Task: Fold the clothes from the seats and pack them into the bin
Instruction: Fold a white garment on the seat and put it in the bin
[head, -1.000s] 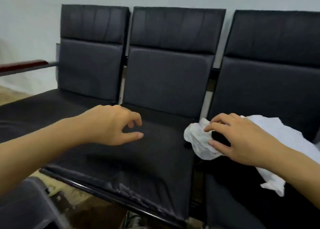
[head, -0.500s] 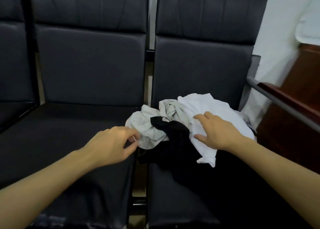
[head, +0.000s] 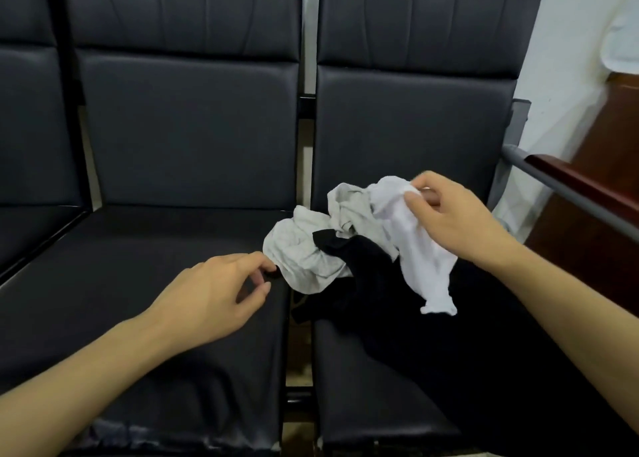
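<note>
Because our right hand [head: 460, 218] pinches only the white garment [head: 411, 245] atop the heap on the right seat [head: 397, 370], at two o'clock from our left hand [head: 211, 301], whose fingers hang loosely apart, lifting could drag the tangled grey garment [head: 304, 252] and black garment [head: 359, 270] floorward.

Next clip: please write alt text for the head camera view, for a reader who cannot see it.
A person's right hand pinches a crumpled white cloth garment from a pile on a dark padded seat. The pile also holds a light grey garment and a black garment. The left hand hovers over the neighbouring dark seat, fingers loosely curled near the grey garment's edge.
</note>
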{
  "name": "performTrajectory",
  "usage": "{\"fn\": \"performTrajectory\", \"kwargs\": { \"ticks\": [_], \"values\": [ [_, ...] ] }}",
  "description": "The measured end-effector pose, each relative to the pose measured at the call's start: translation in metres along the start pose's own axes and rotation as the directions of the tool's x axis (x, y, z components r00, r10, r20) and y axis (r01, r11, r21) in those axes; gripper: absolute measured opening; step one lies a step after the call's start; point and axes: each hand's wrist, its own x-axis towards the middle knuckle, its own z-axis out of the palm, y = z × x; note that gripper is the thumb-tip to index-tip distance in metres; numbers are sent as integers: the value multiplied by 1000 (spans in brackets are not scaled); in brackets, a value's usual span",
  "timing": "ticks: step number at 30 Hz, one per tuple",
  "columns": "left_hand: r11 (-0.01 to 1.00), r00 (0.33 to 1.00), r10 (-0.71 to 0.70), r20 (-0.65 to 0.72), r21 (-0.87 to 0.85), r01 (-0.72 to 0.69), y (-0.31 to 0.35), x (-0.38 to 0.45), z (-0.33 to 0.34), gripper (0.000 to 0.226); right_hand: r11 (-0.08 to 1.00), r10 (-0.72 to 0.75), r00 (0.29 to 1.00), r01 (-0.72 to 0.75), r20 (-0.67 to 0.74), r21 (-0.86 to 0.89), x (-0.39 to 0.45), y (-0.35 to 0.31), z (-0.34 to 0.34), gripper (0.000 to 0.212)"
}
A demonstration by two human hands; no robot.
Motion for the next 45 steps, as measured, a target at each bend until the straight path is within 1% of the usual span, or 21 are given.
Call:
{"fn": "performTrajectory", "kwargs": {
  "ticks": [3,5,7,9,11,13,15,17,19,21,22,24,27,30,32,35,37,38,41,44,45],
  "values": [
    [990,996,54,-65,-125,-62,18,1,-14,41,968,-227,963,206,146,143,-14,-60,-9,10],
    [964,993,79,-91,-248,-99,33,3,-23,57,947,-292,940,259,174,191,-20,-87,-11,8],
    [910,992,80,-97,-398,-112,48,8,-33,61,933,-326,925,281,196,225,-24,-106,-12,9],
    [862,990,86,-108,-491,-128,62,10,-42,46,922,-369,884,309,289,231,-28,-118,-10,12],
    [863,986,86,-144,-483,-146,66,11,-48,19,922,-384,823,322,418,212,-30,-123,-4,12],
    [890,983,58,-173,-436,-129,61,9,-50,22,938,-345,787,296,511,178,-30,-123,0,13],
    [902,979,16,-203,-420,-102,53,6,-53,21,955,-279,789,288,547,71,-26,-117,1,19],
    [894,965,-28,-262,-438,-93,43,4,-61,24,937,-209,829,322,518,-137,-19,-105,1,20],
    [887,926,-73,-370,-449,-110,34,2,-73,26,889,-148,884,316,443,-332,-12,-90,1,16],
    [892,866,-116,-486,-434,-124,22,3,-87,26,886,-112,939,242,325,-396,-6,-74,-3,12],
    [893,837,-141,-529,-432,-123,16,3,-93,26,896,-109,958,210,264,-391,-4,-68,-7,14],
    [904,796,-174,-579,-415,-105,5,2,-104,24,924,-160,973,207,166,-321,-1,-63,-18,25],
    [916,793,-170,-585,-390,-91,2,2,-116,22,938,-266,958,282,103,-203,-4,-74,-23,25],
    [913,795,-165,-584,-396,-101,7,8,-138,27,934,-315,949,316,33,-169,-4,-87,-21,23],
    [913,779,-131,-614,-381,-146,11,16,-163,25,934,-326,945,315,-41,-166,6,-98,-29,22],
    [924,705,-122,-699,-338,-176,16,33,-206,18,935,-341,932,324,-124,-141,32,-116,-52,16],
    [895,649,-201,-734,-407,-183,14,45,-236,16,932,-357,921,340,-156,-125,53,-129,-67,17],
    [878,640,-233,-733,-441,-186,12,48,-248,15,932,-359,917,342,-171,-121,63,-137,-73,18],
    [850,698,-241,-674,-494,-183,8,47,-260,12,934,-352,907,327,-230,-141,85,-154,-86,19],
    [837,767,-251,-591,-530,-134,7,42,-241,10,956,-294,894,270,-339,-117,96,-149,-76,17],
    [842,796,-254,-549,-531,-97,7,43,-233,10,965,-262,900,236,-348,-116,99,-142,-67,17]
  ]
}}
